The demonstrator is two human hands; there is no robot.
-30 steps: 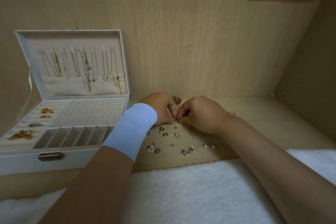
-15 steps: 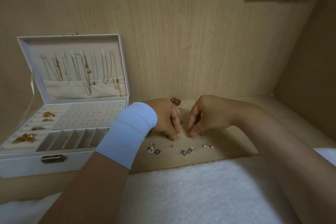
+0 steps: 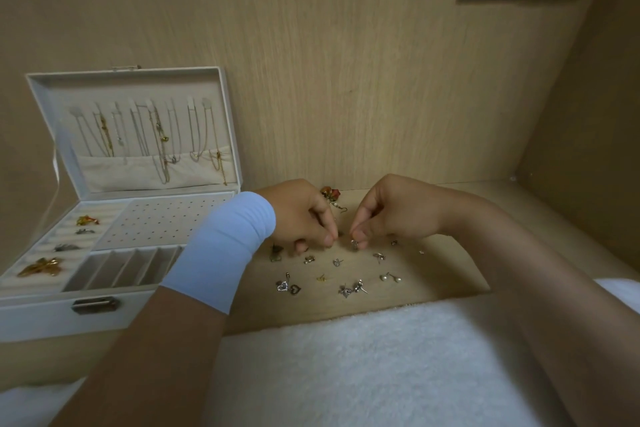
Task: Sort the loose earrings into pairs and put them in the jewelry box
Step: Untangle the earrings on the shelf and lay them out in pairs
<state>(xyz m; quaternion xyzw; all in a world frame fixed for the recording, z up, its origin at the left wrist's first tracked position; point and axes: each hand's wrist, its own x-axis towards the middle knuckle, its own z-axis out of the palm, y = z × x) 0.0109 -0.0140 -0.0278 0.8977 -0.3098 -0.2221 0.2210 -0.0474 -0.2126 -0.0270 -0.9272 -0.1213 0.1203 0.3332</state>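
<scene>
Several loose earrings lie on the wooden shelf: two heart earrings (image 3: pixel 288 287), a bow pair (image 3: pixel 352 289), a pearl pair (image 3: pixel 390 277), a tiny gold stud (image 3: pixel 322 277) and a red drop earring (image 3: pixel 331 196) farther back. My right hand (image 3: pixel 391 215) pinches a small silver earring (image 3: pixel 354 244) between thumb and forefinger, just above the shelf. My left hand (image 3: pixel 300 218), with a light blue wristband, has its fingertips pressed together close beside it; whether they hold anything I cannot see. The white jewelry box (image 3: pixel 41 315) stands open at the left.
The box lid (image 3: pixel 221 121) holds hanging necklaces; brooches (image 3: pixel 41 266) sit in the ring rolls beside a perforated stud panel (image 3: pixel 162 222) and slotted compartments (image 3: pixel 121 269). A white fluffy towel (image 3: pixel 346 364) covers the near edge. Wooden walls close in behind and at the right.
Both hands came nearer to me from the back of the shelf, parted a little, and the right hand's fingertips now pinch a silver earring.
</scene>
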